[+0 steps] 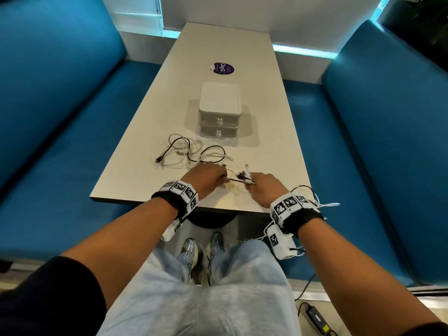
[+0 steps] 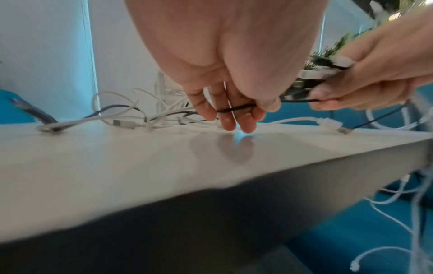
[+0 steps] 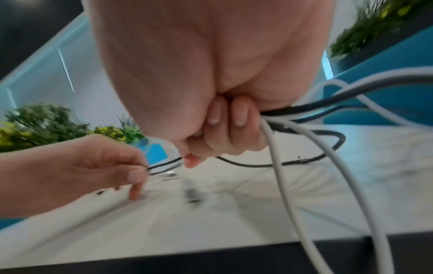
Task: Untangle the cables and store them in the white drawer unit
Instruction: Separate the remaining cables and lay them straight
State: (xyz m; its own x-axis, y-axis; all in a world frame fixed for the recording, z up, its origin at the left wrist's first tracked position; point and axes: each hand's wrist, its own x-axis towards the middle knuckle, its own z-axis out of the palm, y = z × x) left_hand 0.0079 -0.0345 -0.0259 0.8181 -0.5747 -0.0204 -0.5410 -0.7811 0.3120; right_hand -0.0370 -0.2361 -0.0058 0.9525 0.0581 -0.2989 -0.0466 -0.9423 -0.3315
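A tangle of white and black cables (image 1: 191, 151) lies on the pale table (image 1: 135, 183), just in front of the white two-drawer unit (image 1: 220, 110), whose drawers are both closed. My left hand (image 1: 208, 178) pinches a thin black cable (image 2: 236, 108) between thumb and fingers, low over the tabletop. My right hand (image 1: 261, 187) grips a bundle of black and white cable ends (image 1: 244, 177) in a fist; the cords (image 3: 304, 128) trail out of it and hang over the table's near edge. The black cable runs taut between both hands.
A round purple sticker (image 1: 221, 68) lies beyond the drawer unit. Blue bench seats (image 1: 60, 141) flank the table on both sides. Wrist-device cords (image 1: 322, 204) dangle by my right wrist. A black power brick (image 1: 317, 318) sits on the floor at right.
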